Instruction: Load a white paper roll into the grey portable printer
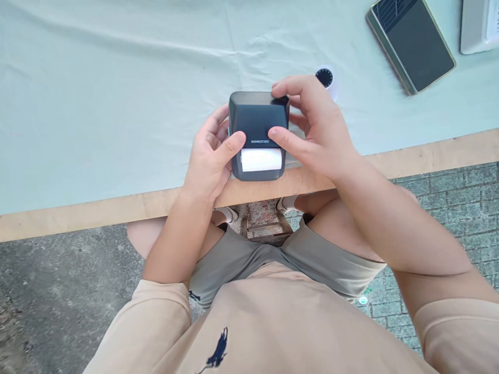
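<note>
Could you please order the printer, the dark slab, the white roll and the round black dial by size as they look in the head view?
1. Printer and dark slab: too alike to rank, and the printer may be nearer the camera.
2. White roll.
3. Round black dial.

Dk phone nr wht obj., lt cloth

free passage left over cloth; white gadget, dark slab obstruct the right.
</note>
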Demonstrator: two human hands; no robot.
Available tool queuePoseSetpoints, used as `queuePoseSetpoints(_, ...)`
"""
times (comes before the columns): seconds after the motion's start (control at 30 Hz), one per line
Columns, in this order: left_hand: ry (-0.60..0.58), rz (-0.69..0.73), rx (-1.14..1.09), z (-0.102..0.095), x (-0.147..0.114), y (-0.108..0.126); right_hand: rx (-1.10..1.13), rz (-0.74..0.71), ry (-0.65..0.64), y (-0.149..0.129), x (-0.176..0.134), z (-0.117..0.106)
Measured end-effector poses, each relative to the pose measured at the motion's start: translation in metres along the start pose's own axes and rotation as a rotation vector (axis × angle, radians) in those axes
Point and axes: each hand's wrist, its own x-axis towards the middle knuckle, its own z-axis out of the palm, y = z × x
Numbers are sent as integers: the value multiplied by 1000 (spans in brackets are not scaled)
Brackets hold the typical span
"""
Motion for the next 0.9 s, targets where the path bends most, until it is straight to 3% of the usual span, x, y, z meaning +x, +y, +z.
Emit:
queuePoseSetpoints(0.23, -20, 20, 24, -2, 2, 3, 190, 132, -138, 12, 1, 2)
queuePoseSetpoints(0.63, 40, -18, -69, 0, 3, -2, 95, 95, -125, 17, 0, 2)
queuePoseSetpoints(0.9, 88, -53, 13, -1, 4, -1, 77, 92, -131, 17, 1, 0)
